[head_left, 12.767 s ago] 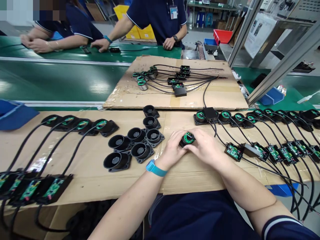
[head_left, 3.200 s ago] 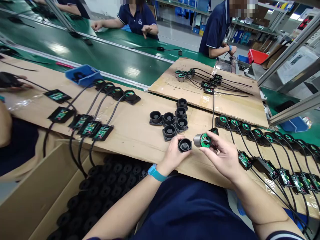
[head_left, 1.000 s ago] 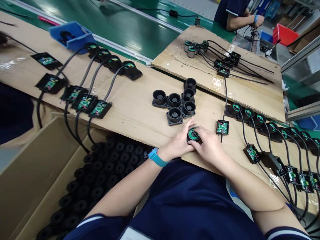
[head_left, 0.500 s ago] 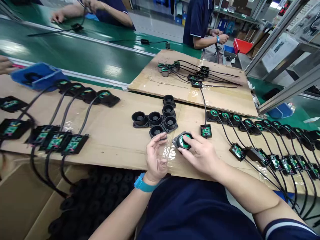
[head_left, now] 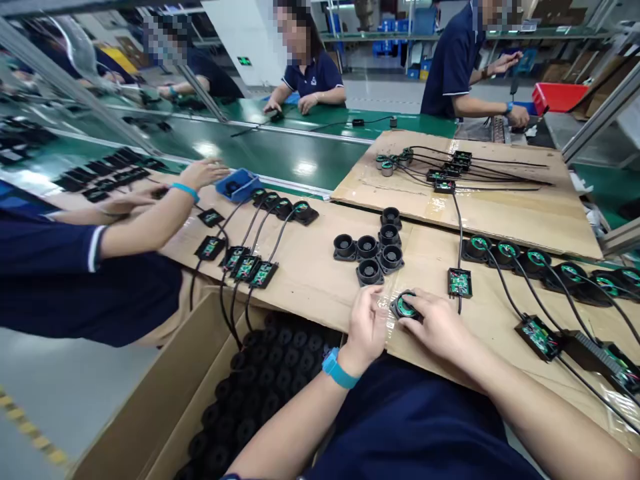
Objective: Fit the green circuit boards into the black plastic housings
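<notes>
My right hand [head_left: 437,325] grips a round black housing [head_left: 399,308] with a flange and a green circuit board inside, thumb and fingers at its top. The housing is at the cardboard surface. Beside it, my left hand [head_left: 367,325] is held up with its fingers loosely bent and apart, and no object shows in it. Just beyond my left fingertips stands a black cup-shaped housing [head_left: 370,271], one of several grouped on the cardboard. Right of my right hand lies a small open black box [head_left: 459,283] with a green board, wired to a cable.
More wired boxes [head_left: 539,337] and round housings [head_left: 535,261] line the right side. Wired units [head_left: 263,273] lie left, near a blue bin [head_left: 239,185]. A carton [head_left: 145,393] of black parts stands below. A co-worker's arm [head_left: 150,223] reaches over the left end; a raised cardboard sheet [head_left: 360,173] lies behind.
The camera view has swung left, bringing more of the co-workers into sight. My right hand keeps hold of the round housing, and my left hand stays beside it, its fingers slightly straighter.
</notes>
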Action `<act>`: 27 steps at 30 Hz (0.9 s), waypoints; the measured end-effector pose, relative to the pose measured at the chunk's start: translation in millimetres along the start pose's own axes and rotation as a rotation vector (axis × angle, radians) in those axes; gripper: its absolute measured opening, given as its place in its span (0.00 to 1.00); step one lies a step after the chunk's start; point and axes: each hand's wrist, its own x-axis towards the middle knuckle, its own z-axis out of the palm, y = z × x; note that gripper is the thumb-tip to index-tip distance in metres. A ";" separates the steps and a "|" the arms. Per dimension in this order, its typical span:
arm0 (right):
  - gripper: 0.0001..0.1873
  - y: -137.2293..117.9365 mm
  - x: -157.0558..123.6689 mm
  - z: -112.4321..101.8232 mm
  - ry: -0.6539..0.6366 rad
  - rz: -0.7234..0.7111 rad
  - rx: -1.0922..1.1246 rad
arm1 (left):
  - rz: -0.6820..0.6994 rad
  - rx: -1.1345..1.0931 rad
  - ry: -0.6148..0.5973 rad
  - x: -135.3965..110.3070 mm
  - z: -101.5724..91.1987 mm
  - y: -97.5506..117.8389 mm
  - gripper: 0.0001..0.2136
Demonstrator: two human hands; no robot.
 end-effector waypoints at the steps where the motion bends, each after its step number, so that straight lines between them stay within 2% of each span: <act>1: 0.21 6.4 3.7 -9.4 -0.003 -0.029 0.050 | -0.015 0.065 -0.066 0.7 -0.7 8.3 0.22; 3: 0.19 24.8 12.0 -29.3 0.065 -0.045 0.130 | -0.049 0.162 -0.189 4.8 2.3 24.9 0.24; 5: 0.18 48.2 19.3 -43.5 0.247 0.028 0.125 | -0.099 0.235 -0.295 11.5 9.9 37.5 0.26; 7: 0.18 71.3 21.9 -47.4 0.434 0.118 0.040 | -0.144 0.292 -0.366 19.0 18.6 44.0 0.23; 8: 0.18 80.7 21.1 -45.6 0.474 0.144 -0.006 | -0.158 0.308 -0.391 22.8 22.0 45.5 0.20; 10: 0.18 92.6 16.6 -37.2 0.433 0.154 -0.068 | -0.185 0.309 -0.427 30.7 24.6 46.7 0.14; 13: 0.18 93.2 9.1 -23.1 0.292 0.109 -0.099 | -0.204 0.267 -0.546 41.4 16.3 49.8 0.09; 16: 0.18 84.6 4.9 -15.1 0.265 0.096 -0.035 | -0.125 0.280 -0.702 45.2 0.9 55.9 0.18; 19: 0.18 78.4 2.9 -11.7 0.222 0.080 0.116 | -0.050 0.318 -0.716 39.4 -14.2 59.0 0.25; 21: 0.17 77.0 2.0 -11.3 0.258 0.059 0.167 | -0.063 0.312 -0.682 33.9 -29.3 58.1 0.25; 23: 0.16 77.9 1.4 -12.0 0.363 0.071 0.175 | -0.136 0.302 -0.660 31.4 -55.6 56.0 0.24; 25: 0.15 81.3 1.9 -12.0 0.459 0.099 0.173 | -0.238 0.333 -0.647 36.1 -96.3 53.6 0.23; 27: 0.15 86.5 4.1 -9.2 0.496 0.115 0.164 | -0.322 0.434 -0.617 50.9 -147.7 50.0 0.22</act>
